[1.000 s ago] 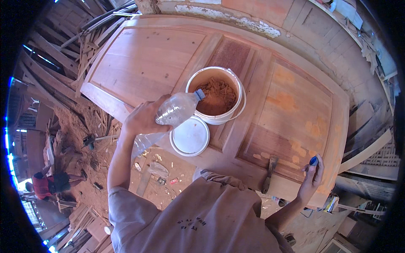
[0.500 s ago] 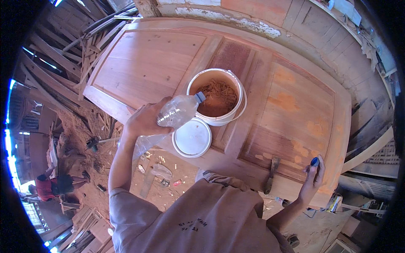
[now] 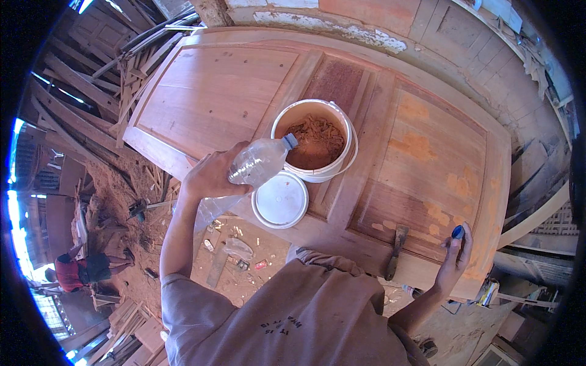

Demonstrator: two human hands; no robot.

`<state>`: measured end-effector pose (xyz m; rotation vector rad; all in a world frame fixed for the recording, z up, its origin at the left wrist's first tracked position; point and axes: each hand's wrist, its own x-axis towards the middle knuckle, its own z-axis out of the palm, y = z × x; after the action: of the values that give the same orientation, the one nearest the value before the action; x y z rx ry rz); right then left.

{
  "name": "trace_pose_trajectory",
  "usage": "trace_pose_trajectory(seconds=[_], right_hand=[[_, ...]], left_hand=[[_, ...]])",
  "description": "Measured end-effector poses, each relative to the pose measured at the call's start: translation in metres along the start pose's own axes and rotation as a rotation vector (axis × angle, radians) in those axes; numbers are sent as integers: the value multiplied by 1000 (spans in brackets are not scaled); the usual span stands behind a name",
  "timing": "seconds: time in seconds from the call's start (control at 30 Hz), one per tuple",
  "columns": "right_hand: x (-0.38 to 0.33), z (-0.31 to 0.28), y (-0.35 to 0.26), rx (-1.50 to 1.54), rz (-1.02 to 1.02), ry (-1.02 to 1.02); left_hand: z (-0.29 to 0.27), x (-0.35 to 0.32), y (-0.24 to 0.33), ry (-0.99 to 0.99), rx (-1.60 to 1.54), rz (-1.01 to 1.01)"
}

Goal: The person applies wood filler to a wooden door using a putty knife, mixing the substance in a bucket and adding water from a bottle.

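Observation:
My left hand (image 3: 210, 177) is wrapped round a clear plastic bottle (image 3: 259, 163), tilted so its bluish neck reaches over the rim of a white bucket (image 3: 317, 177). Inside the bucket lies crumbly orange-brown material (image 3: 317, 143); whether liquid runs from the bottle is too fine to see. Against the bucket's near side sits a round white lid (image 3: 279, 200). Off to the right, my right hand (image 3: 453, 259) pinches a small blue bottle cap (image 3: 458, 232) above the panelled wooden door (image 3: 226, 91). A scraper (image 3: 397, 251) lies at the door's near edge, left of that hand.
Orange filler patches (image 3: 415, 146) mark the door's right panel. Wood strips (image 3: 137, 79) are heaped at the far left, with sawdust on the floor (image 3: 116, 183). Another person (image 3: 82, 271) in a red top is at the lower left. A wall (image 3: 360, 33) runs behind the door.
The bottle stays tilted over the bucket, and the cap stays in my right hand. The view has shifted slightly. The other person at the lower left has changed posture a little.

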<state>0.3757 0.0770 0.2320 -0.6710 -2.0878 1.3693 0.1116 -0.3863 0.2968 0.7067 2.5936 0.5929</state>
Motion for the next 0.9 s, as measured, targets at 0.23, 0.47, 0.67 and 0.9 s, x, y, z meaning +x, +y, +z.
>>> trace_pose_trajectory(seconds=[0.23, 0.47, 0.67, 0.9], right_hand=[[1, -2, 1, 5, 10, 0], [1, -2, 3, 36, 36, -14], [1, -2, 2, 30, 26, -7], [0, -2, 2, 6, -6, -26]], left_hand=[[-5, 1, 5, -30, -2, -20], [-4, 3, 5, -46, -13, -20], [-4, 4, 2, -54, 29, -28], [6, -4, -3, -25, 52, -53]])
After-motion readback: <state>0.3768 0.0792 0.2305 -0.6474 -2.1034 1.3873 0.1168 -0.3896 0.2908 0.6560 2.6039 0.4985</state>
